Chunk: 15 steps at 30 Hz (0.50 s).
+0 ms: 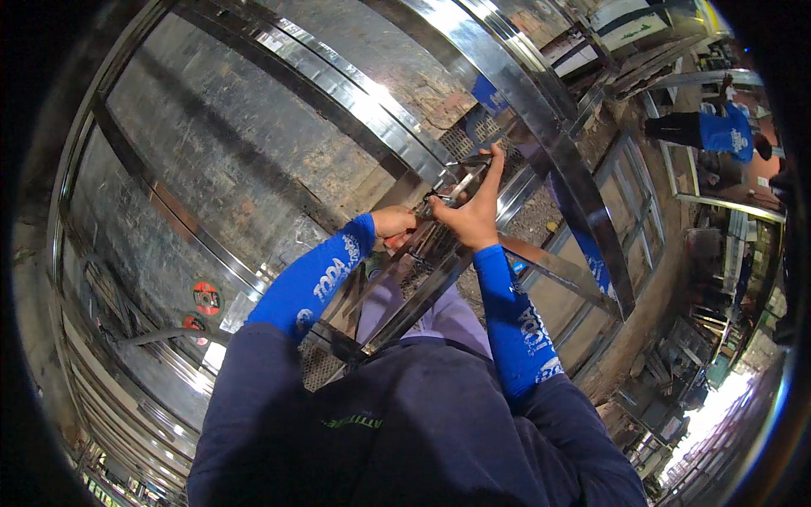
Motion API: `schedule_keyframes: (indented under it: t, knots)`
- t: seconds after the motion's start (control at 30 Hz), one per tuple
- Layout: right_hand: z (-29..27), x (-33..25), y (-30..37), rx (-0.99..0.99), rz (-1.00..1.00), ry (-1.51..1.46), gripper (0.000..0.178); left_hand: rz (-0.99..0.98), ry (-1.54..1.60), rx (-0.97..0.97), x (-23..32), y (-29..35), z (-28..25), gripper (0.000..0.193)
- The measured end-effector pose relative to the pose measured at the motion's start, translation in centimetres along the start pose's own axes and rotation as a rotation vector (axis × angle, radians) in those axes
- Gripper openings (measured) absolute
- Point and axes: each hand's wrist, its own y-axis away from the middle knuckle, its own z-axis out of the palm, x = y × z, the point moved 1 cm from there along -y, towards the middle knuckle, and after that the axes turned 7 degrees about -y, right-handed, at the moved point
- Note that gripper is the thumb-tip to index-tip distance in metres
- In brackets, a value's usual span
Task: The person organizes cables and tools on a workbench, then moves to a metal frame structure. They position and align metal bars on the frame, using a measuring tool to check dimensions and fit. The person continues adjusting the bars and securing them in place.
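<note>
Between the forearms, the steel frame bar (422, 287) ran diagonally up to both hands, left hand (394, 223) clenched on it, right hand (470, 211) pressing open-fingered just beside.

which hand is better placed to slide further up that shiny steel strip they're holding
Right, probably. The right hand already lies open along the steel strip, fingers stretched up its length, so it could slide on. The left hand is closed low by the strip, apparently gripping a small part there; what it holds is unclear.
</note>
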Motion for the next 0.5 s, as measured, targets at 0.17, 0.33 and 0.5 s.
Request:
schedule_keyframes:
  t: [0.17, 0.33, 0.5]
  knots:
    - [-0.1, -0.3, 0.0, -0.012, 0.016, 0.040, 0.127, -0.040, -0.399, 0.513, 0.2, -0.3, 1.9, 0.026]
    - [0.1, -0.2, 0.0, -0.003, 0.014, 0.043, 0.128, -0.056, -0.649, 0.802, 1.1, 0.6, 3.7, 0.026]
    - [0.1, -0.3, 0.2, 0.009, 0.022, 0.056, 0.127, 0.043, 0.111, 0.125, -0.4, 0.5, 1.7, 0.026]
